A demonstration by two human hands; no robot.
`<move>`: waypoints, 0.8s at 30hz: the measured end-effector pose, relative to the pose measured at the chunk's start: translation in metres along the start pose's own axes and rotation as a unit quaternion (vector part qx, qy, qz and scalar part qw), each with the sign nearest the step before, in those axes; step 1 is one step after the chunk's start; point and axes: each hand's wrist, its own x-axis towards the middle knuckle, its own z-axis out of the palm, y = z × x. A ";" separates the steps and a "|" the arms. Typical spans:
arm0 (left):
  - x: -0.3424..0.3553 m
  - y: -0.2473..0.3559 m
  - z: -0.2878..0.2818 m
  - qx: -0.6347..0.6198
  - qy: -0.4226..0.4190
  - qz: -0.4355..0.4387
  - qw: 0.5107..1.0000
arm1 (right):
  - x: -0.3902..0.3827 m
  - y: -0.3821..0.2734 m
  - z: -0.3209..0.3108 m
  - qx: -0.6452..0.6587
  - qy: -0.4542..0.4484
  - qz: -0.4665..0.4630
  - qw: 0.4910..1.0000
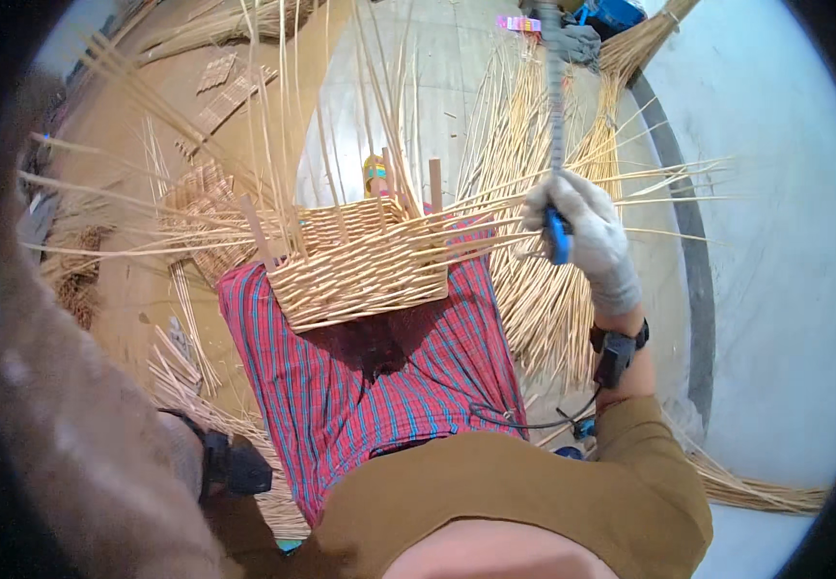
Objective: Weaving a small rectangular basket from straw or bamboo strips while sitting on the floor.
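A partly woven wicker basket rests on the red checked cloth over my lap. Long willow rods stick up from its walls and fan out to both sides, and wooden corner posts stand in it. My right hand, in a pale glove, is closed around the blue handle of a tool. Its long, narrow grey blade points away, blurred. The hand is right of the basket, among the side rods. My left hand is low at the left, mostly hidden; its fingers do not show.
A large blurred brown shape blocks the left side. Loose willow rods lie in a heap at the right, with a tied bundle beyond. Woven pieces lie at the far left. A black cable runs near my right arm.
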 end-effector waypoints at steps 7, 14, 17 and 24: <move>0.010 -0.004 -0.009 0.031 -0.091 0.041 0.995 | -0.033 0.002 -0.008 -0.006 -0.001 -0.012 1.000; 0.031 0.001 -0.008 -0.046 -0.151 -0.029 0.987 | -0.044 -0.027 0.012 -0.089 -0.074 0.096 0.989; 0.021 -0.003 -0.010 -0.081 -0.143 -0.082 0.983 | -0.035 -0.023 0.017 -0.106 -0.113 0.063 0.986; 0.018 -0.001 -0.025 -0.045 -0.179 -0.140 0.973 | -0.034 -0.001 0.035 -0.033 -0.128 0.027 0.991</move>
